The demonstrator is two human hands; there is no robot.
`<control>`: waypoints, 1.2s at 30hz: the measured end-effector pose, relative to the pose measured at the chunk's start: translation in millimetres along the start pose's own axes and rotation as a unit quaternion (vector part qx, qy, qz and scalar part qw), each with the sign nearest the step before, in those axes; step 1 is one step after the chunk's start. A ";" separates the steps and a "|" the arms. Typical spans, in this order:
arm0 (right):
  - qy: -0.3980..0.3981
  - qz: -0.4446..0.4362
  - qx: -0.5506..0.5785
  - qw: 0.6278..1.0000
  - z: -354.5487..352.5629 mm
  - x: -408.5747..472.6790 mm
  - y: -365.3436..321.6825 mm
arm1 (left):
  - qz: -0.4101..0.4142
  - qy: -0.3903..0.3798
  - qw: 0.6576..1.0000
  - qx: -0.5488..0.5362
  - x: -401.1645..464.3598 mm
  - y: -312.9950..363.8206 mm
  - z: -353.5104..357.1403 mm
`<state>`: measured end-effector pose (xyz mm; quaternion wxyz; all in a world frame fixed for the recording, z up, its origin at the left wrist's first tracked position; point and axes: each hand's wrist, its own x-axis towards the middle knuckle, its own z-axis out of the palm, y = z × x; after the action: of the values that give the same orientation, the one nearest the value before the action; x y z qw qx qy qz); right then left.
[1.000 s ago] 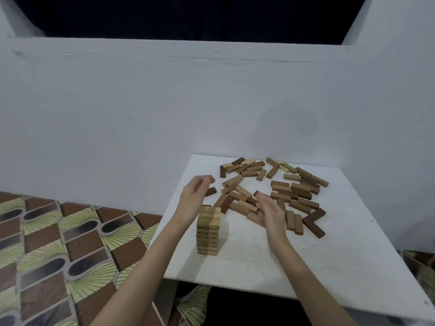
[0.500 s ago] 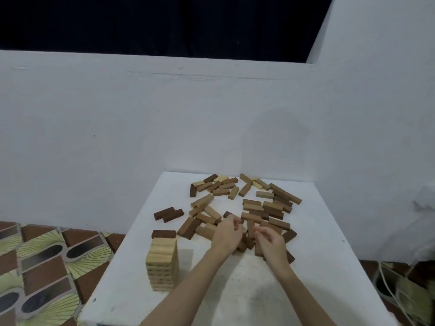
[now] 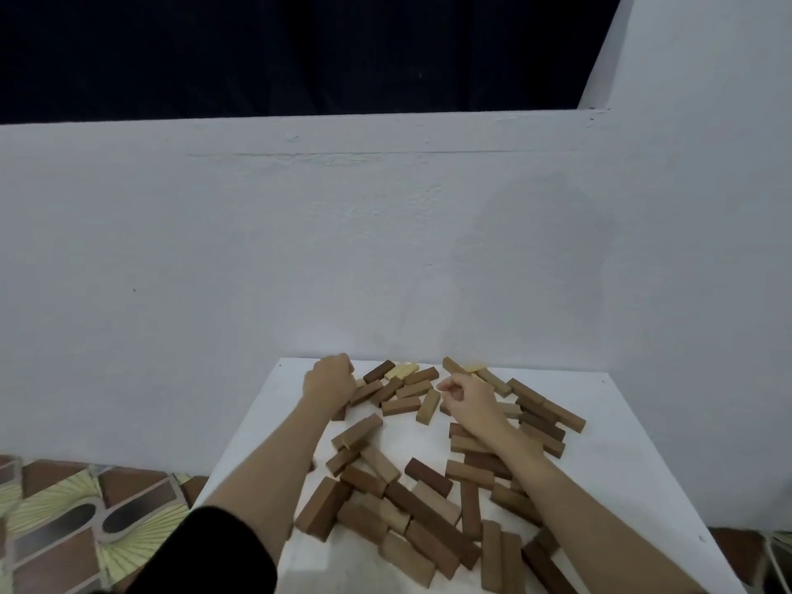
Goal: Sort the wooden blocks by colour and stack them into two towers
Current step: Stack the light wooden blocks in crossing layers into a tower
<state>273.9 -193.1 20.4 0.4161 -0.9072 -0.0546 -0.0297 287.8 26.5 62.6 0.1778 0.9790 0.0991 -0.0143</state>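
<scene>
At the table's far edge, left hand clenched, right hand loosely curled; blocks lie flat, pointing variously

Matt wooden blocks, smooth white table, rough painted wall

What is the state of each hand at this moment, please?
Left hand: fingers curled at the far blocks; whether it holds one cannot be told.
Right hand: fingers curled, thumb meeting the fingertips; no block visible in it.
</scene>
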 end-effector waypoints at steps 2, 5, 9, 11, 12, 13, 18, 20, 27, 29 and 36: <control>-0.019 -0.014 -0.036 0.999 8.4 23.5 0.1 | -0.013 0.002 1.000 -0.013 14.5 -3.0 8.3; -0.035 -0.036 -0.096 0.994 24.7 55.9 -3.4 | -0.014 -0.002 1.000 -0.001 32.3 -3.5 24.1; -0.044 -0.062 -0.154 0.985 50.2 90.7 -0.5 | -0.001 0.002 0.999 0.034 53.7 -2.0 42.9; -0.051 -0.075 -0.184 0.979 60.1 103.2 1.9 | 0.001 0.013 0.997 0.074 62.8 -3.7 50.9; -0.054 -0.082 -0.197 0.976 65.3 109.2 4.2 | -0.001 0.014 0.996 0.093 66.8 -4.8 55.2; -0.060 -0.088 -0.207 0.973 69.2 113.2 5.4 | -0.003 0.014 0.994 0.108 69.1 -5.0 58.3; -0.100 -0.105 -0.238 0.960 81.4 119.9 14.4 | 0.009 0.010 0.991 0.133 73.2 -8.0 76.7; -0.105 -0.100 -0.246 0.958 79.0 116.6 14.5 | 0.014 0.005 0.989 0.146 71.0 -9.4 79.9; -0.114 -0.071 -0.238 0.962 65.5 88.2 15.7 | 0.002 0.042 0.995 0.095 79.3 -13.9 65.0; -0.109 -0.050 -0.212 0.970 60.9 83.5 16.5 | -0.004 0.056 0.998 -0.011 80.9 -6.4 62.6; -0.101 -0.012 -0.238 0.966 58.2 86.0 17.9 | 0.049 -0.065 0.981 -0.179 59.0 26.5 69.1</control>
<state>362.0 -154.2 -22.6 0.1804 -0.9775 -0.0991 0.0452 351.3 -11.0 3.3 0.3563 0.9321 0.0406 -0.0516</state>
